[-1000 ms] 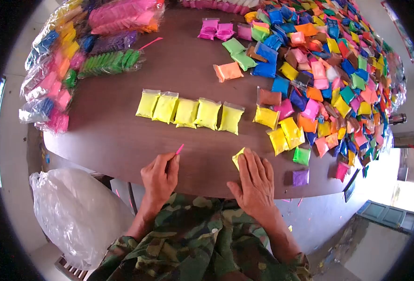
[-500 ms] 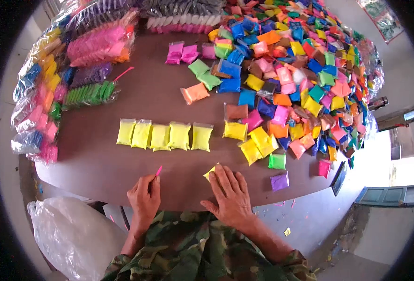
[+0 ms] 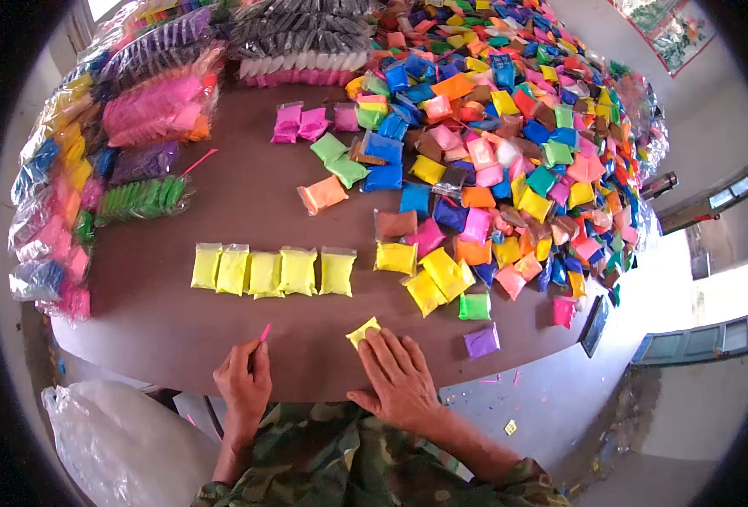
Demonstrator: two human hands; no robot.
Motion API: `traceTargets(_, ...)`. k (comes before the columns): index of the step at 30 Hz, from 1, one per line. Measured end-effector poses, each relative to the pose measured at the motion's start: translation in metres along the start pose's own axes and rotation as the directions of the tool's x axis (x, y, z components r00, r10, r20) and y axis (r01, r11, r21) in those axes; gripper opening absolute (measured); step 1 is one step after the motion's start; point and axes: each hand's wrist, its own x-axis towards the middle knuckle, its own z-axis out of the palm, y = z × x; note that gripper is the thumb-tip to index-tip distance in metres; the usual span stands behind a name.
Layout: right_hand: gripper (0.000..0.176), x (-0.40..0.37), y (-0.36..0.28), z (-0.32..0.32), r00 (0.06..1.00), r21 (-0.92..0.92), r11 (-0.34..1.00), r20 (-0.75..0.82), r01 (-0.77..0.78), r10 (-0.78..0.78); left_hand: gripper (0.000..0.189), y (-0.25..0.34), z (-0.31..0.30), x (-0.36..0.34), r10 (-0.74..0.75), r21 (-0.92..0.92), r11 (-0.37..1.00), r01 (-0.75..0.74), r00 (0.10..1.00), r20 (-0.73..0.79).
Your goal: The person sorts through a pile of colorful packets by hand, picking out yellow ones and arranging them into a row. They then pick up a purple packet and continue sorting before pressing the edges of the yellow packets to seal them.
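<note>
My left hand (image 3: 243, 380) is closed, thumb and fingers pinching a thin pink strip (image 3: 265, 333) whose tip points up. Flat on the table lies my right hand (image 3: 395, 372), fingers stretched out over a small yellow packet (image 3: 362, 329); only the packet's upper left part shows, the rest is under the fingers. Beyond both hands stand several clear-wrapped yellow packets in a row (image 3: 266, 273), some overlapping, the rightmost slightly apart. To the right of my right hand are a purple packet (image 3: 482, 341) and a green packet (image 3: 475, 306).
A large heap of mixed coloured packets (image 3: 518, 169) covers the table's right side. Bundled packets in clear wrap (image 3: 158, 110) are stacked at the left and back. An orange packet (image 3: 322, 195) lies mid-table (image 3: 230, 194). A clear plastic bag (image 3: 120, 444) sits below the left edge.
The whole view has shifted, so the table and packets appear lower and further left. Both hands keep nearly the same place and pose relative to the table.
</note>
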Motion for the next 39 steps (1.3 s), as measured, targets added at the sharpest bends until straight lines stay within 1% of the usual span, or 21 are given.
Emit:
traceTargets(2, 0.082, -0.001, 0.000, 0.003, 1.000, -0.017, 1.000, 0.000, -0.004, 0.004, 0.008, 0.001, 0.002, 0.000, 0.002, 0.004, 1.000, -0.002, 1.000, -0.008)
traceTargets(5, 0.084, 0.002, 0.002, -0.001, 1.000, 0.014, 1.000, 0.008, -0.001, 0.001, 0.008, -0.001, 0.004, 0.001, -0.003, -0.009, 1.000, 0.003, 1.000, -0.005)
traceTargets(8, 0.085, 0.007, -0.002, -0.001, 1.000, 0.018, 1.000, -0.015, -0.024, 0.025, 0.008, -0.001, 0.005, 0.000, -0.009, -0.012, 1.000, 0.009, 1.000, 0.001)
traceTargets(10, 0.085, 0.003, -0.005, -0.001, 1.000, 0.018, 0.999, 0.002, -0.032, 0.032, 0.008, -0.001, 0.003, 0.001, -0.010, 0.000, 1.000, 0.010, 1.000, 0.011)
traceTargets(13, 0.085, 0.005, -0.005, -0.001, 0.999, 0.032, 0.999, 0.019, -0.033, 0.032, 0.008, -0.007, 0.003, 0.000, 0.041, 0.021, 0.999, -0.041, 0.999, 0.008)
traceTargets(17, 0.088, 0.010, -0.006, -0.003, 0.997, 0.008, 0.999, 0.053, -0.053, 0.053, 0.009, -0.002, 0.003, -0.001, -0.002, 0.000, 1.000, 0.002, 1.000, 0.005)
traceTargets(23, 0.086, 0.011, -0.006, 0.001, 0.999, 0.036, 0.998, -0.008, -0.043, 0.043, 0.008, -0.003, 0.001, -0.002, -0.004, 0.020, 1.000, 0.003, 1.000, 0.012)
traceTargets(26, 0.083, 0.010, -0.007, -0.005, 0.995, 0.054, 0.998, -0.094, -0.039, 0.044, 0.008, -0.002, 0.000, -0.002, 0.014, 0.013, 1.000, -0.014, 1.000, 0.005)
traceTargets(29, 0.084, 0.015, -0.010, -0.021, 0.994, -0.015, 0.999, -0.102, -0.034, 0.032, 0.008, -0.001, 0.000, -0.004, -0.003, 0.010, 1.000, 0.004, 1.000, -0.003)
traceTargets(32, 0.083, 0.021, -0.005, -0.016, 0.999, -0.018, 1.000, -0.022, 0.025, -0.025, 0.009, 0.001, 0.001, -0.001, 0.001, 0.006, 1.000, -0.001, 1.000, -0.013)
traceTargets(39, 0.084, 0.026, 0.000, -0.004, 0.999, -0.019, 1.000, 0.036, 0.022, -0.021, 0.009, -0.001, 0.002, 0.002, 0.014, 0.005, 1.000, -0.014, 1.000, 0.002)
